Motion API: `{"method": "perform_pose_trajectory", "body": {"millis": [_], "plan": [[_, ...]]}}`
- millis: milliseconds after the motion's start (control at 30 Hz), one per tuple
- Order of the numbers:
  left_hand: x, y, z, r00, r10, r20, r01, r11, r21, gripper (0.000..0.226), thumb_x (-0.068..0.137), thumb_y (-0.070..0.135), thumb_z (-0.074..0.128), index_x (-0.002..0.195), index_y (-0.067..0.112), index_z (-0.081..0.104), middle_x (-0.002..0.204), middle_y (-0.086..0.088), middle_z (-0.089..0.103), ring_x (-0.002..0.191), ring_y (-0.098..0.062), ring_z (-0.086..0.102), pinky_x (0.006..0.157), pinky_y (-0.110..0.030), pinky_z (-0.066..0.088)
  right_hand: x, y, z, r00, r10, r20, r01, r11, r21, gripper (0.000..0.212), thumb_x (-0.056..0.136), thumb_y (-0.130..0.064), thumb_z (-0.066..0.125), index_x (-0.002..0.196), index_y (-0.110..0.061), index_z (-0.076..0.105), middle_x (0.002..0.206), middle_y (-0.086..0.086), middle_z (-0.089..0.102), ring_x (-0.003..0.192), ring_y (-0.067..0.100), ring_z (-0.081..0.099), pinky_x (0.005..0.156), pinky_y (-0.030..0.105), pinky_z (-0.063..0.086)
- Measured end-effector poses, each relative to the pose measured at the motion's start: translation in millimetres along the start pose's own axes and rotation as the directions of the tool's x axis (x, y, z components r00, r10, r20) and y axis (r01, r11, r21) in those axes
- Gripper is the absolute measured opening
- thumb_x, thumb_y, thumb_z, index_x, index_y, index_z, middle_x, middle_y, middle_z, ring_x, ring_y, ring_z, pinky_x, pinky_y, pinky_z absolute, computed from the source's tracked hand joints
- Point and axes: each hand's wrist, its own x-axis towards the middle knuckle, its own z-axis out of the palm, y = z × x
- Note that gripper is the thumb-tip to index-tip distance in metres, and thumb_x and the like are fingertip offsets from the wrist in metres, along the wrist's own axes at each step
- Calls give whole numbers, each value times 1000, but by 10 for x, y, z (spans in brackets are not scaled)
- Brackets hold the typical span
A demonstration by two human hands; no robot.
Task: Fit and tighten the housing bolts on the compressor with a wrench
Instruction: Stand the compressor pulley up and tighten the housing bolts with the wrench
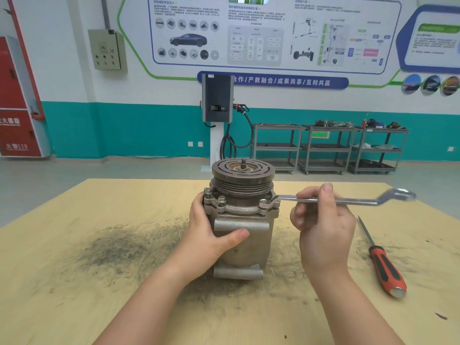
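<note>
A grey metal compressor (pixel 242 215) stands upright on the wooden table, its grooved pulley on top. Bolts sit in its housing flange, one at the front (pixel 221 199) and one at the right (pixel 263 202). My left hand (pixel 211 235) grips the compressor body from the left, thumb across the front. My right hand (pixel 321 215) holds the shaft of a silver ring wrench (pixel 353 200). The wrench lies level, its near end at the right side of the flange by the right bolt, its far end pointing right.
A screwdriver (pixel 383 265) with a red and black handle lies on the table (pixel 99 282) to the right of my right hand. Dark grime smears the table left of the compressor. Metal shelf carts (pixel 323 148) and a charging post (pixel 217 100) stand by the far wall.
</note>
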Motion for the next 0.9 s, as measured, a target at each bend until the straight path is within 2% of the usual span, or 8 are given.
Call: {"method": "perform_pose_trajectory", "body": {"millis": [100,200,300,500,600,700,833,900], "plan": [[10,-27,2,1000,-1,-5,1,1000,0,123,37,94,68,136,62,2,149,20,31,131,6,36,104,-19,31,-152,33,58,893,-423,152,447,869,-210,32,99,-32,44,75,-21,63,65,-16,52,59,4,50,58,16,38],[21,-55,8,1000,9,-13,-9,1000,-8,109,42,90,73,128,66,10,147,20,35,130,13,36,107,-22,34,-259,45,127,766,-537,352,636,712,-297,38,98,-36,53,77,-8,67,68,-3,55,61,6,48,58,13,38],[31,-80,27,1000,13,-24,-14,1000,-15,104,45,87,76,126,68,14,144,15,41,131,-5,49,112,-38,42,-315,73,196,767,-484,422,623,721,-305,33,88,-35,68,79,-4,71,67,-3,49,58,2,42,55,12,36],[32,-56,41,998,1,-59,-2,1000,-19,96,40,89,75,113,80,13,140,12,45,126,-7,53,108,-37,45,-336,61,202,788,-421,450,573,768,-285,15,79,-23,75,86,-10,73,69,-7,51,62,-4,45,60,11,40],[43,-7,47,999,-12,-30,10,999,-54,114,51,72,70,146,48,12,152,-5,38,136,-24,45,112,-47,41,-371,36,234,777,-418,471,569,786,-242,12,81,-23,75,92,-21,70,70,-6,51,61,-2,49,59,12,40],[57,20,49,999,-15,-43,13,999,-31,112,54,62,58,150,18,20,145,-16,43,133,-30,47,112,-50,40,-424,26,294,799,-362,480,531,800,-281,14,82,-26,72,95,-27,68,72,-5,54,62,2,51,59,14,42],[41,45,56,999,-14,-47,12,999,-31,102,62,55,65,148,20,23,140,-20,47,128,-34,51,110,-53,41,-427,1,309,804,-378,459,545,778,-313,10,81,-27,72,89,-22,73,70,-5,56,63,2,50,59,13,42],[49,29,54,997,-51,-61,46,995,-88,99,54,64,74,138,38,27,132,-17,53,121,-29,57,108,-53,44,-394,-43,279,782,-427,454,585,755,-296,10,82,-25,71,92,-23,70,70,-2,57,63,4,51,58,12,42]]}}
